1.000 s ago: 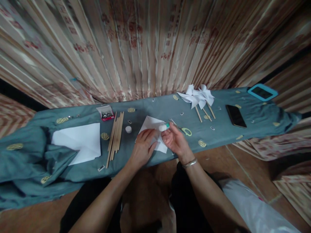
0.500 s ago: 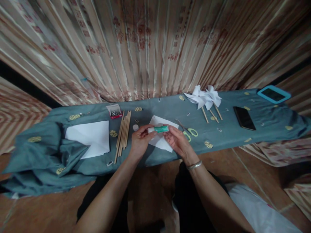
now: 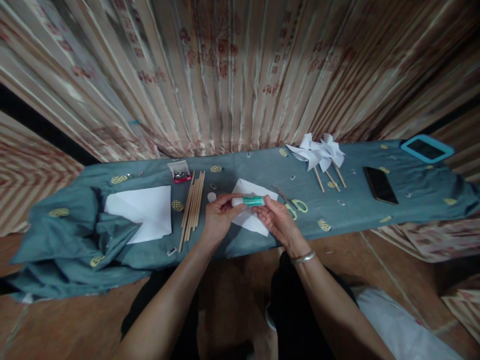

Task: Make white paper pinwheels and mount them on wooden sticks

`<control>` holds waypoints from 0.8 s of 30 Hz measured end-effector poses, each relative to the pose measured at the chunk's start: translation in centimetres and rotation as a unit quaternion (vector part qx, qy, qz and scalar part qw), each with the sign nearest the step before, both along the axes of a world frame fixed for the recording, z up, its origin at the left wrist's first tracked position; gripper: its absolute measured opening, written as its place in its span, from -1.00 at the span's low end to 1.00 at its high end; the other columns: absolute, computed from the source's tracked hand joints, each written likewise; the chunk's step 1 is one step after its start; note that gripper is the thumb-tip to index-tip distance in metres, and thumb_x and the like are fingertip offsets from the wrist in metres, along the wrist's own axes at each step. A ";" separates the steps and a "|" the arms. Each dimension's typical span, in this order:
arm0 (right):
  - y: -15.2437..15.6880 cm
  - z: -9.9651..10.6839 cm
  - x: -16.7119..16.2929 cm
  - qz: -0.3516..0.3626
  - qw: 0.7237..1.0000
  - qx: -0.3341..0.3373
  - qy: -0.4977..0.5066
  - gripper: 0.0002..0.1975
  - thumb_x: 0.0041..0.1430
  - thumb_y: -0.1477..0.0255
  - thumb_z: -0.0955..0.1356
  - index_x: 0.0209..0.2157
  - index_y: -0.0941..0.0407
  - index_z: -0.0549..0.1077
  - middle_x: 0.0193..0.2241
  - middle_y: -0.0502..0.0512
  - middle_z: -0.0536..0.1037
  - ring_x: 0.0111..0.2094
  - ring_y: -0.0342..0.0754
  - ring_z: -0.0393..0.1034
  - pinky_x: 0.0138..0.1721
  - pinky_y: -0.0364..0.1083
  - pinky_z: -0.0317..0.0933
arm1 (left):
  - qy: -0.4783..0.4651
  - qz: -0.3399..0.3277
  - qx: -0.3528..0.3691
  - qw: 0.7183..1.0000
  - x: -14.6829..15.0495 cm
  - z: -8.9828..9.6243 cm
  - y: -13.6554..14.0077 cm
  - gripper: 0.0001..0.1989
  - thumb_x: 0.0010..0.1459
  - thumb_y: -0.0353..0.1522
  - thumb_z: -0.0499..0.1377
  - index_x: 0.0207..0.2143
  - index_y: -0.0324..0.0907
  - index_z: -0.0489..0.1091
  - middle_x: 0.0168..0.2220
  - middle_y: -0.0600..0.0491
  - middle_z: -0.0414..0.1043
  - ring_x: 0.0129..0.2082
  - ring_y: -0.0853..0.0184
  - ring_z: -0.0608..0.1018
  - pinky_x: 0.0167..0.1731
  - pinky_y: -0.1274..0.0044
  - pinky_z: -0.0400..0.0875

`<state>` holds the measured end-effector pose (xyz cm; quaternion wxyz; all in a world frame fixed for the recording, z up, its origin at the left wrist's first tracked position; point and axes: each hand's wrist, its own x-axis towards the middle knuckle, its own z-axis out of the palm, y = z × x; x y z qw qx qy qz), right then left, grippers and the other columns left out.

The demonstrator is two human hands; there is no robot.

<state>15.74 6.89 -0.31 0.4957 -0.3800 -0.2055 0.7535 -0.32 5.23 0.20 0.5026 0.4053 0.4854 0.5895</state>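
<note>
A green and white glue stick (image 3: 252, 201) lies level between my two hands, above a cut piece of white paper (image 3: 252, 223) on the table. My left hand (image 3: 219, 214) pinches its white end, and my right hand (image 3: 279, 216) grips the green end with thumb and fingers. Just left of my left hand, a small white round cap (image 3: 212, 196) sits on the cloth. Beside my right hand are scissors (image 3: 299, 205) with pale green handles, partly hidden by that hand.
Wooden sticks (image 3: 192, 210) lie left of my hands, near a small red box of metal pins (image 3: 181, 175) and white paper sheets (image 3: 150, 210). Paper pinwheels (image 3: 310, 151) on sticks, a black phone (image 3: 380, 185) and a blue-framed device (image 3: 427, 148) are to the right. A curtain hangs behind.
The view has shifted slightly, moving everything a little to the right. The glue stick has rolled or tilted slightly between my fingers; both hands keep hold of it.
</note>
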 end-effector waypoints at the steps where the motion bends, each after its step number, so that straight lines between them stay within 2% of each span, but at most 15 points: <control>1: -0.1 0.1 -0.2 0.006 1.000 -0.008 0.022 -0.79 -0.01 0.34 0.52 -0.38 0.17 0.55 -0.50 0.03 0.64 -0.49 -0.19 0.54 -0.49 -0.31 0.38 | -0.006 0.001 -0.002 1.000 0.2 -0.1 0.0 -0.69 -0.22 -0.31 0.41 -0.33 -0.17 0.54 -0.37 0.07 0.56 -0.35 0.32 0.56 -0.22 0.43 0.47; 4: -0.3 0.5 -0.6 0.026 0.996 -0.027 0.081 -0.81 0.06 0.36 0.48 -0.30 0.17 0.55 -0.48 -0.04 0.62 -0.53 -0.28 0.48 -0.43 -0.36 0.38 | -0.018 -0.017 -0.003 1.000 0.8 -0.5 -0.1 -0.67 -0.19 -0.31 0.39 -0.29 -0.19 0.52 -0.32 0.06 0.55 -0.32 0.32 0.56 -0.19 0.44 0.47; 6: -0.2 0.7 -0.6 0.024 0.996 -0.027 0.083 -0.82 0.05 0.38 0.49 -0.31 0.18 0.55 -0.52 -0.05 0.60 -0.56 -0.30 0.45 -0.47 -0.38 0.36 | -0.002 -0.032 0.004 0.999 0.9 -1.0 -0.1 -0.57 -0.16 -0.30 0.38 -0.17 -0.18 0.48 -0.24 0.02 0.54 -0.30 0.32 0.57 -0.19 0.43 0.48; 8: 0.2 0.9 -0.1 -0.008 0.999 -0.011 0.048 -0.80 -0.01 0.37 0.52 -0.38 0.18 0.54 -0.57 -0.05 0.58 -0.59 -0.27 0.44 -0.55 -0.36 0.34 | 0.055 -0.032 0.020 0.998 0.7 -1.5 -0.1 -0.43 -0.10 -0.29 0.35 0.01 -0.15 0.38 -0.10 -0.04 0.49 -0.30 0.32 0.57 -0.20 0.40 0.50; 10: 0.8 0.9 0.7 -0.060 0.998 0.019 -0.007 -0.75 -0.09 0.32 0.55 -0.45 0.17 0.51 -0.59 -0.04 0.57 -0.60 -0.23 0.46 -0.63 -0.33 0.30 | 0.173 -0.030 0.056 0.983 0.3 -1.9 -0.2 -0.41 0.00 -0.30 0.29 0.11 -0.14 0.30 0.02 -0.11 0.42 -0.20 0.26 0.56 -0.13 0.34 0.49; 12: 1.4 0.7 1.4 -0.102 0.991 0.051 -0.063 -0.69 -0.15 0.28 0.57 -0.49 0.16 0.48 -0.59 -0.01 0.58 -0.59 -0.18 0.49 -0.68 -0.32 0.25 | 0.326 -0.050 0.114 0.937 -0.1 -2.3 -0.5 -0.50 0.10 -0.34 0.21 0.12 -0.15 0.30 0.11 -0.15 0.35 0.02 0.15 0.48 0.05 0.24 0.37; 14: 1.7 0.6 1.9 -0.111 0.986 0.071 -0.104 -0.66 -0.21 0.25 0.58 -0.50 0.17 0.49 -0.60 -0.01 0.57 -0.60 -0.19 0.47 -0.69 -0.31 0.23 | 0.453 -0.088 0.162 0.872 -0.1 -2.5 -0.9 -0.56 0.17 -0.37 0.15 0.12 -0.16 0.31 0.19 -0.18 0.28 0.21 0.07 0.31 0.18 0.15 0.20; 16: 2.0 0.4 1.9 -0.109 0.982 0.085 -0.132 -0.65 -0.25 0.27 0.59 -0.49 0.18 0.50 -0.62 -0.03 0.54 -0.63 -0.23 0.41 -0.66 -0.29 0.23 | 0.539 -0.120 0.182 0.814 0.4 -2.7 -1.3 -0.56 0.20 -0.36 0.14 0.14 -0.17 0.30 0.25 -0.22 0.19 0.29 0.01 0.19 0.22 0.06 0.09; 18: 2.3 0.2 1.7 -0.113 0.976 0.099 -0.158 -0.65 -0.28 0.30 0.59 -0.47 0.17 0.51 -0.63 -0.08 0.51 -0.63 -0.25 0.36 -0.62 -0.27 0.23 | 0.597 -0.137 0.185 0.769 1.0 -2.9 -1.7 -0.53 0.20 -0.32 0.16 0.17 -0.15 0.28 0.28 -0.25 0.13 0.32 -0.03 0.13 0.22 0.00 0.02; 21: 2.7 -0.4 1.4 -0.121 0.957 0.130 -0.229 -0.66 -0.23 0.23 0.57 -0.50 0.14 0.48 -0.64 -0.10 0.47 -0.62 -0.25 0.30 -0.57 -0.22 0.20 | 0.638 -0.142 0.178 0.736 1.7 -3.0 -2.2 -0.47 0.17 -0.22 0.19 0.19 -0.11 0.26 0.30 -0.28 0.10 0.33 -0.08 0.11 0.22 -0.02 -0.01; 24: 2.7 -1.3 1.4 -0.098 0.917 0.186 -0.340 -0.65 -0.11 0.14 0.50 -0.50 0.12 0.44 -0.62 -0.09 0.46 -0.59 -0.19 0.30 -0.53 -0.17 0.21 | 0.649 -0.143 0.170 0.727 1.7 -3.1 -2.3 -0.46 0.16 -0.15 0.19 0.17 -0.10 0.29 0.28 -0.30 0.11 0.31 -0.14 0.12 0.21 -0.01 0.01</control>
